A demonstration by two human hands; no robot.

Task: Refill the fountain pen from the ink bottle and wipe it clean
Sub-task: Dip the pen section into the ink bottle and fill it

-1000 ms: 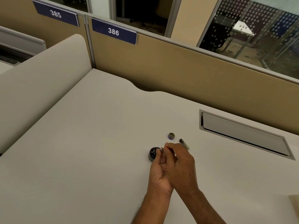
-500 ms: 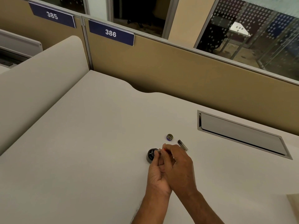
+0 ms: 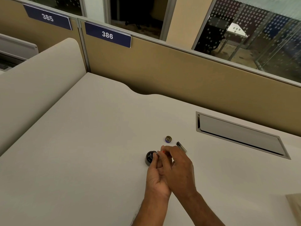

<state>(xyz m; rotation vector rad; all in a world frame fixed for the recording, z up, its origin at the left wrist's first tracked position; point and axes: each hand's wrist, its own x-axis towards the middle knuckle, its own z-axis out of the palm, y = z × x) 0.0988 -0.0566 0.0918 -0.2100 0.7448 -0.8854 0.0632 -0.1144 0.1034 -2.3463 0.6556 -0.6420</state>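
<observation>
A small dark ink bottle (image 3: 150, 157) stands uncapped on the beige desk (image 3: 84, 144). Its round cap (image 3: 168, 139) lies a little behind it. A dark pen barrel (image 3: 181, 146) lies on the desk to the right of the cap. My left hand (image 3: 155, 174) and my right hand (image 3: 178, 168) are pressed together just right of the bottle. Both pinch a small pen section (image 3: 157, 153) whose silvery tip points at the bottle's mouth. A red bit shows at my right fingertips. Most of that pen part is hidden by my fingers.
A metal cable hatch (image 3: 241, 136) is set into the desk at the right. A tan partition (image 3: 179, 75) with signs 385 and 386 runs along the back. A curved divider (image 3: 37, 85) closes the left side. A pale sheet corner (image 3: 294, 207) shows at the lower right.
Both hands stay joined beside the bottle, with only slight finger movement on the pen part. The view has shifted a little.
</observation>
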